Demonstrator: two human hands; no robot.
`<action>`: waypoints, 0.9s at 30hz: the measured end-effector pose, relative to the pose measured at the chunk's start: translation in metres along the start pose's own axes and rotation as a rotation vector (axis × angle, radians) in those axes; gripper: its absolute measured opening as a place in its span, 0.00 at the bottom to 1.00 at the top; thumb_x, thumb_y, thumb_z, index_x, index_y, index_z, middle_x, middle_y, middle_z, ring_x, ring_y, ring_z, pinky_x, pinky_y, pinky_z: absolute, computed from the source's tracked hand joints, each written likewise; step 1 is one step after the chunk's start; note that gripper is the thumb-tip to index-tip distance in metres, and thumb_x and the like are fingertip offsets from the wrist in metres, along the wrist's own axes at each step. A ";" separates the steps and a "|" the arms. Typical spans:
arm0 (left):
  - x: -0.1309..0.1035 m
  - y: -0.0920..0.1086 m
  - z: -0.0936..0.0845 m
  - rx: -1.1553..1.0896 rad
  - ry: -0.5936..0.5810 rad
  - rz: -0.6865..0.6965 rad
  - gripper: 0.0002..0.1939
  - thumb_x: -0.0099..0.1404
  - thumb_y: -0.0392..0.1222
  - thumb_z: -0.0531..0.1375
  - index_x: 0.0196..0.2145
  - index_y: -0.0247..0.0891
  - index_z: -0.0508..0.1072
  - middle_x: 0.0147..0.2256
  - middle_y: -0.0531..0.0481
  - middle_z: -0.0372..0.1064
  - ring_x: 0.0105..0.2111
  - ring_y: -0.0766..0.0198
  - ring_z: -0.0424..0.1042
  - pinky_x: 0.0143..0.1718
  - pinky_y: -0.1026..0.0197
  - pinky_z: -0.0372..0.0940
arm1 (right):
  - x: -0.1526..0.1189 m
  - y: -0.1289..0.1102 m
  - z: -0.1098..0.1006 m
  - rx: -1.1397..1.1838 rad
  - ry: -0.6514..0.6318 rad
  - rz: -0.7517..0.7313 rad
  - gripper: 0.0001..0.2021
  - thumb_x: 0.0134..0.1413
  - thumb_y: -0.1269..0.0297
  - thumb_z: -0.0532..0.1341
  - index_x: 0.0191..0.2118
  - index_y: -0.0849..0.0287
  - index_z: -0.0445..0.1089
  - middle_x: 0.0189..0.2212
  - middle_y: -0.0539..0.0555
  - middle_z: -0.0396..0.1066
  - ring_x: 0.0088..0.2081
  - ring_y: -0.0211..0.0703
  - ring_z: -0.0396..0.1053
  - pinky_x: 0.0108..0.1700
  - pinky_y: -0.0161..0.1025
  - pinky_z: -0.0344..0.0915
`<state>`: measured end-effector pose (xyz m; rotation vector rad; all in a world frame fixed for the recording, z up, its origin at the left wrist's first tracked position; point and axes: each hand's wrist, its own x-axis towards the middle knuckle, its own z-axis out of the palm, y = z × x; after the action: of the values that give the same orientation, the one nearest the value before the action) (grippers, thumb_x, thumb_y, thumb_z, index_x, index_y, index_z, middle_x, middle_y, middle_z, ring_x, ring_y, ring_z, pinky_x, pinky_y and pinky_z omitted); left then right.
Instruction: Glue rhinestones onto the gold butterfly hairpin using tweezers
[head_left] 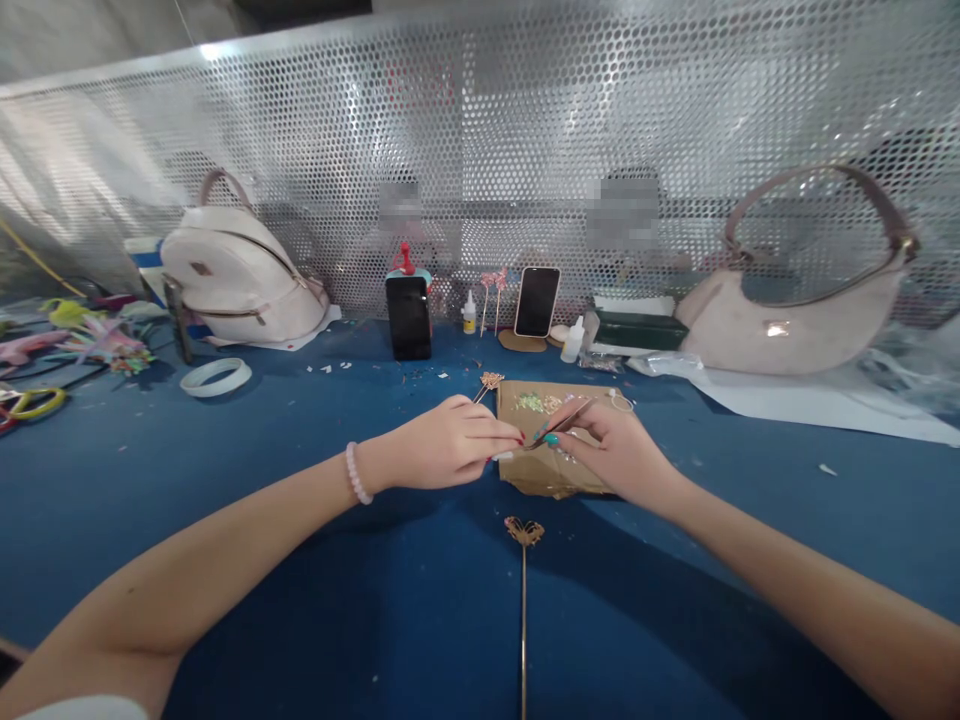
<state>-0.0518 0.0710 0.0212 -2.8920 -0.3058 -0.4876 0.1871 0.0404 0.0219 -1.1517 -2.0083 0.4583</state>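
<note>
My right hand point(611, 450) grips a pair of tweezers point(574, 414) between thumb and fingers, tips pointing left over a piece of brown cardboard point(551, 484). My left hand point(450, 442) is closed at the cardboard's left edge, its fingertips close to the tweezer tips; whatever it pinches is too small to make out. On the cardboard lie small green pieces point(530, 402) and pale pink pieces point(553, 404). Nearer to me, a gold butterfly hairpin point(523, 533) lies with its long stem toward me. Behind my left hand, another butterfly-topped hairpin point(491, 381) shows partly.
At the back stand a dark phone point(409, 318), a white-framed phone point(538, 302), two glue bottles point(469, 313) and upright pink-topped sticks point(493, 290). A backpack point(232, 275) stands left, a handbag point(795, 320) right. Tape point(216, 378) and scissors point(34, 403) lie left.
</note>
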 end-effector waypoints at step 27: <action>0.000 -0.002 0.004 -0.048 0.035 0.018 0.16 0.68 0.33 0.49 0.52 0.34 0.66 0.52 0.46 0.68 0.45 0.59 0.67 0.45 0.56 0.56 | -0.003 0.003 0.004 0.035 0.000 0.016 0.06 0.51 0.60 0.58 0.30 0.56 0.69 0.31 0.53 0.73 0.33 0.43 0.72 0.37 0.45 0.70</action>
<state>-0.0513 0.0736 0.0176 -2.9264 -0.2660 -0.5487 0.1867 0.0398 0.0158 -1.1473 -1.9846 0.5000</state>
